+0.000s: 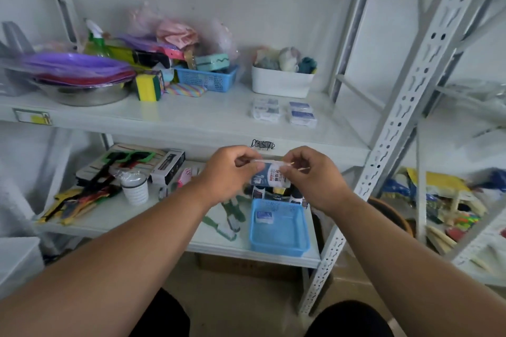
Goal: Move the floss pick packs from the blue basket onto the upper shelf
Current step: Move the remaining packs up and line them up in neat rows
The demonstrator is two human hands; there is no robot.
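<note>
The floss pick pack hangs in the air between the two shelves, held only by its thin top edge, directly above the blue basket. A grip on such a narrow edge could slip, and then the pack would probably fall back into the basket or onto the lower shelf beside it. Also, the front lip of the upper shelf is at 12 o'clock from the pack and very near, so a straight lift could knock the pack against it (the hands must first come a little toward the person). One more pack lies in the basket, at 6 o'clock from the held one. Two groups of packs already lie on the upper shelf at about 12 o'clock, in front of a white bin, and a careless placing could push them out of order.

The left hand pinches the top left corner, fingers curled, back of the hand facing the camera. The right hand pinches the top right corner in the same way. Both forearms reach forward and meet at the pack.
</note>
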